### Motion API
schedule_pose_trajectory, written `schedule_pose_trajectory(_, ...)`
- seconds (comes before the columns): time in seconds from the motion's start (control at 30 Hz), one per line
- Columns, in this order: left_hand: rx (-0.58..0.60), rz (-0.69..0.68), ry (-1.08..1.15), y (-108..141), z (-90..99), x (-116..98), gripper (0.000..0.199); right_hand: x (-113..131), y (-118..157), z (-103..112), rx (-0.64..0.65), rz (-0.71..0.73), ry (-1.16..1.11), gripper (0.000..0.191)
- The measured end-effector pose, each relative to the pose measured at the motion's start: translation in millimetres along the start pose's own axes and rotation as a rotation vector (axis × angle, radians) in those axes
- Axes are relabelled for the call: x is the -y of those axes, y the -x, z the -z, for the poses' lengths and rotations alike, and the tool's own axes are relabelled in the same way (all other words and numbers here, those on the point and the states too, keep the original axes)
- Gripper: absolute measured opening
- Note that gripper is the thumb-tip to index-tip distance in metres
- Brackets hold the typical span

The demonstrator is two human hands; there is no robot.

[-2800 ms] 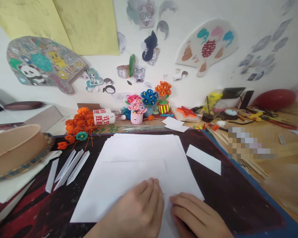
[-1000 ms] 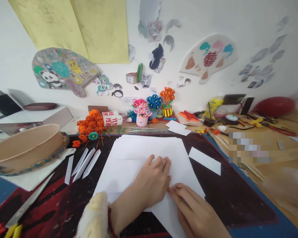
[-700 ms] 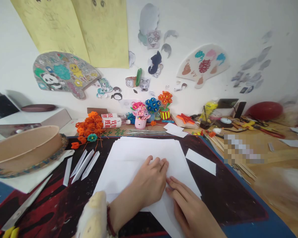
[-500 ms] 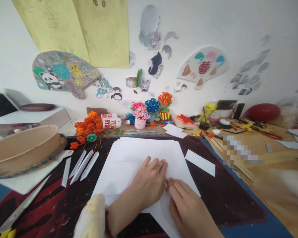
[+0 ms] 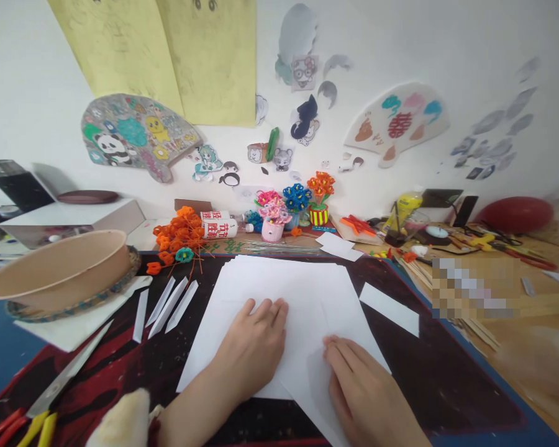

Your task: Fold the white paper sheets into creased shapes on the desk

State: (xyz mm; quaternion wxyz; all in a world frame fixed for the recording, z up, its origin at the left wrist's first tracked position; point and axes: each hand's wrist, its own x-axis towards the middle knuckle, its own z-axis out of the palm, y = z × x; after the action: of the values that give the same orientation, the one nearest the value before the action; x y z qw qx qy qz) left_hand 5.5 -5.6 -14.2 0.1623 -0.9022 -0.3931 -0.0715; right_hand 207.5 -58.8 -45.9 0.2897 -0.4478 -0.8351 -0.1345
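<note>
A stack of white paper (image 5: pixel 242 279) lies in front of me on a dark mat. My left hand (image 5: pixel 256 344) rests on its middle, palm down, with the fingers stretched out over the top. To the right of it, my right hand (image 5: pixel 361 385) has its fingers pressed together at the edge of a sheet of paper (image 5: pixel 313 388), which runs down toward me past the stack's near edge. The right thumb is hidden. Several folded paper strips (image 5: pixel 168 313) lie left of the stack. A flat paper rectangle (image 5: pixel 391 308) sits on the right.
Scissors (image 5: pixel 58 385) with red and yellow handles lie at the left near a round tan basin (image 5: pixel 58 273). Orange pipe-cleaner flowers (image 5: pixel 181 233), small flower pots (image 5: pixel 319 214) and bottles (image 5: pixel 218 225) stand along the wall. Wooden sticks (image 5: pixel 466 323) lie at the right.
My left hand has slid left across the paper, away from my right hand, which keeps its place at the sheet's edge. The view has shifted slightly left.
</note>
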Motion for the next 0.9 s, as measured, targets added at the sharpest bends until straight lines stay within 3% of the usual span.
schedule_pose_trajectory(0.2,0.031,0.01,0.025,5.4,1.3,3.8,0.041,-7.6,-27.4,-8.1,0.168,0.004,0.106,0.036)
schedule_pose_trajectory(0.43,0.037,0.013,0.012,6.9,-3.6,1.3,0.042,-13.4,-36.5,-34.5,0.138,0.161,0.271,0.033)
schedule_pose_trajectory(0.73,0.03,0.136,-0.088,23.5,4.6,6.2,0.039,-14.9,-44.5,-32.7,0.283,0.067,0.166,0.025)
schedule_pose_trajectory(0.9,0.061,0.224,-0.132,34.5,8.2,10.1,0.04,-14.1,-47.5,-31.4,0.323,0.109,0.17,0.025)
